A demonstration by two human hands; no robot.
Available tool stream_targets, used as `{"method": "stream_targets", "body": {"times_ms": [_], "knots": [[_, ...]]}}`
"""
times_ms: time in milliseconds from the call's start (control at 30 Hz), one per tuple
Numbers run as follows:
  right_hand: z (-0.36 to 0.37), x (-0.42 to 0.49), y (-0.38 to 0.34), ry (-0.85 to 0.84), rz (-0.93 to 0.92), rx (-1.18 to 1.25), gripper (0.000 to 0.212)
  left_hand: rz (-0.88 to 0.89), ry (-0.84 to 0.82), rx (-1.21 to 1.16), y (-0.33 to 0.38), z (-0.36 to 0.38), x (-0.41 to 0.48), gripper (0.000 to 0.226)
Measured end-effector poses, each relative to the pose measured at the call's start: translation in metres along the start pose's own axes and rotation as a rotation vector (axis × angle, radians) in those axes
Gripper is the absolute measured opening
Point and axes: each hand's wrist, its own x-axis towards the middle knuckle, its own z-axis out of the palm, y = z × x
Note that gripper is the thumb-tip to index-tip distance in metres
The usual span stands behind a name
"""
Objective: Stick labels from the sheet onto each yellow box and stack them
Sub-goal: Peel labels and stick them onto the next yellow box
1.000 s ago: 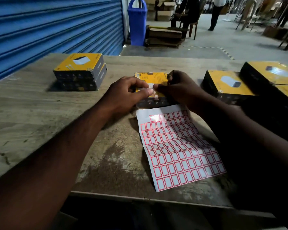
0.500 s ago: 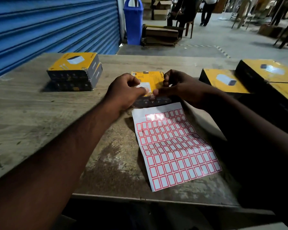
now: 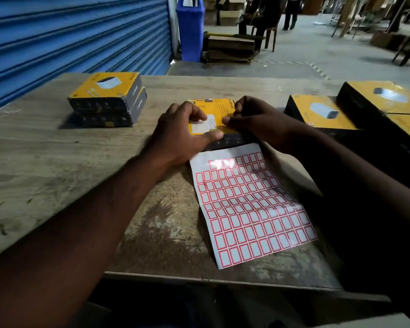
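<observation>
A yellow box lies flat at the middle of the wooden table. A white label lies on its top. My left hand grips the box's left side, fingers curled over the top and thumb along the front edge just below the label. My right hand holds the right side, its thumb tip on the top next to the label. The label sheet, white with red-framed labels, lies in front of the box and reaches the table's near edge.
Two yellow boxes are stacked at the back left. More yellow boxes sit along the right side, a bigger one behind. Beyond the table are a blue shutter, a blue bin and people.
The label that both hands pinched over the box now lies on its top. My left thumb has slid down to the front edge, and my right thumb has drawn back to the right.
</observation>
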Motion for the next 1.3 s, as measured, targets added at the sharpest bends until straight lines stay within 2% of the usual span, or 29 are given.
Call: {"method": "stream_targets", "body": {"times_ms": [167,267,333,433,500,733,867,967,1067,1167,1233,1300], "knots": [[-0.005,-0.008,-0.004,-0.107,-0.011,-0.026,0.037,0.153,0.027,0.140,-0.002,-0.005,0.001,0.048],[-0.006,-0.009,-0.006,-0.094,0.000,-0.105,0.046,0.188,0.012,0.179,-0.002,-0.009,0.000,0.048],[-0.002,-0.010,-0.006,-0.050,-0.010,-0.257,0.050,0.189,-0.004,0.175,-0.002,-0.011,-0.001,0.046],[0.008,-0.011,-0.009,0.060,-0.133,-0.669,0.052,0.176,-0.067,0.131,-0.004,-0.017,-0.002,0.046],[0.013,-0.012,-0.012,0.099,-0.189,-0.818,0.055,0.162,-0.114,0.072,-0.007,-0.021,-0.002,0.048],[0.005,-0.012,-0.012,0.016,-0.127,-0.754,0.056,0.149,-0.232,-0.020,-0.016,-0.032,0.002,0.057],[0.007,-0.011,-0.009,0.073,-0.127,-0.683,0.053,0.155,-0.245,-0.022,-0.019,-0.033,0.003,0.068],[0.008,-0.009,-0.005,0.123,-0.160,-0.652,0.059,0.136,-0.251,-0.028,-0.022,-0.033,0.005,0.077],[0.006,-0.008,-0.004,0.178,-0.058,-0.545,0.074,0.090,-0.225,-0.058,-0.024,-0.031,0.006,0.077],[0.006,-0.009,-0.007,0.191,0.074,-0.379,0.072,0.055,-0.198,-0.168,-0.025,-0.027,0.005,0.073],[0.007,-0.010,-0.010,0.205,0.059,-0.267,0.070,0.079,-0.144,-0.162,-0.025,-0.026,0.003,0.071],[0.011,-0.012,-0.012,0.247,0.011,-0.252,0.078,0.151,-0.032,-0.092,-0.025,-0.027,0.004,0.067]]}}
